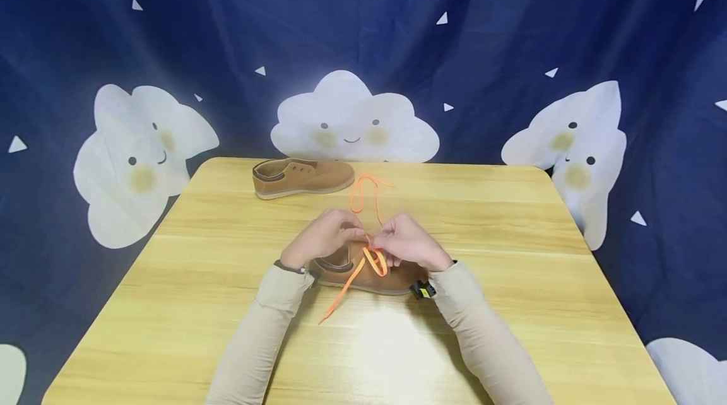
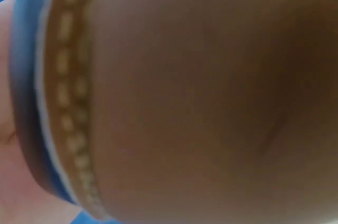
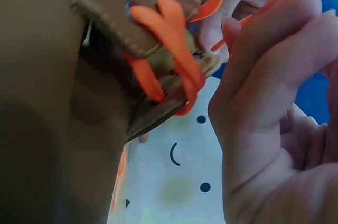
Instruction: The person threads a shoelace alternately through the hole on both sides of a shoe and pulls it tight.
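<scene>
A brown shoe [image 1: 392, 283] lies on the table in front of me, its toe to the right. An orange shoelace [image 1: 341, 296] crosses its eyelets; one end trails toward me and the other runs to the back of the table. Over the lacing, my left hand [image 1: 326, 240] pinches the lace, and my right hand [image 1: 410, 244] pinches it close beside. In the right wrist view the lace [image 3: 169, 34] threads through the shoe's eyelets, with the curled right hand [image 3: 269, 86] at right. Brown leather [image 2: 211, 102], blurred and close, fills most of the left wrist view.
A second brown shoe [image 1: 324, 176], with no lace visible in its eyelets, stands at the table's back left edge. A loop of orange lace [image 1: 358, 193] lies beyond my hands on the wooden table [image 1: 500, 323]. A dark blue cloud-patterned curtain [image 1: 483, 64] hangs behind.
</scene>
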{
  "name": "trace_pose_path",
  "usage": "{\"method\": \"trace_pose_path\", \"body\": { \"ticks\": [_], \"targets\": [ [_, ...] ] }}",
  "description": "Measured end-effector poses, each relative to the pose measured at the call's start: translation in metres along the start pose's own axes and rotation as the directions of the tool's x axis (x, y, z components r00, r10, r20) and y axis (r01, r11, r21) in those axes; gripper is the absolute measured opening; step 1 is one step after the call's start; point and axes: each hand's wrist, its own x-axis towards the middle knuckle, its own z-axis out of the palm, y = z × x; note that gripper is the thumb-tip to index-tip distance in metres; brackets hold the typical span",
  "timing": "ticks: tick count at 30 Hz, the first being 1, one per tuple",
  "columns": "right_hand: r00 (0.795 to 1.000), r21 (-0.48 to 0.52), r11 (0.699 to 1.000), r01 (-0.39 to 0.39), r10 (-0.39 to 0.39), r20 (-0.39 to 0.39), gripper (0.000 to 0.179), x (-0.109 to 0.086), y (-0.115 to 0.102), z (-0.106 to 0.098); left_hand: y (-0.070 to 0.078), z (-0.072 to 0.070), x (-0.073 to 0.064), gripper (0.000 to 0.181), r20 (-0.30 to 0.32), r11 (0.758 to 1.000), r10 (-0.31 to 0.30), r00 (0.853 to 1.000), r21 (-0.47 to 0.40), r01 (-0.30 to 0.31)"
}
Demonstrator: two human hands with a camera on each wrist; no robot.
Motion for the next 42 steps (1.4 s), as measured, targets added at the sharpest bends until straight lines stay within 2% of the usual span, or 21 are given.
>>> {"method": "trace_pose_path", "body": {
  "ticks": [5, 11, 20, 24, 28, 32, 37, 42],
  "targets": [
    [1.0, -0.011, 1.0, -0.003, 0.002, -0.02, 0.023, 0.001, 0.004, 0.003, -0.001, 0.001, 0.0, 0.012, 0.005, 1.0, -0.003, 1.0, 0.004, 0.003],
    [0.999, -0.096, 0.995, 0.031, -0.034, -0.034, 0.027, 0.001, 0.002, 0.007, 0.0, 0.001, 0.0, 0.012, 0.0, 1.0, 0.0, 1.0, 0.002, 0.0],
    [0.997, -0.104, 0.994, -0.032, 0.025, -0.068, 0.028, -0.002, -0.005, 0.01, -0.002, 0.0, 0.001, 0.012, 0.005, 1.0, 0.004, 1.0, -0.01, -0.004],
    [0.998, -0.15, 0.989, -0.001, -0.01, -0.069, 0.036, -0.002, -0.004, 0.013, -0.003, 0.001, 0.001, 0.011, 0.004, 1.0, 0.008, 1.0, -0.026, -0.008],
    [0.995, -0.258, 0.965, 0.045, -0.067, -0.076, 0.042, -0.003, -0.005, 0.015, -0.008, -0.001, -0.001, 0.008, 0.008, 0.993, 0.037, 0.999, -0.111, -0.035],
    [0.993, -0.37, 0.928, 0.041, -0.08, -0.09, 0.043, -0.005, -0.008, 0.019, -0.016, -0.005, -0.004, 0.014, 0.043, 0.979, 0.064, 0.997, -0.195, -0.054],
    [0.988, -0.454, 0.891, 0.029, -0.094, -0.123, 0.043, -0.007, -0.01, 0.023, -0.018, -0.008, -0.006, 0.025, 0.116, 0.971, 0.044, 0.992, -0.24, -0.015],
    [0.972, -0.524, 0.852, 0.023, -0.14, -0.186, 0.04, -0.009, -0.011, 0.028, -0.017, -0.01, -0.006, 0.029, 0.173, 0.952, 0.021, 0.985, -0.304, 0.033]
  ]
}}
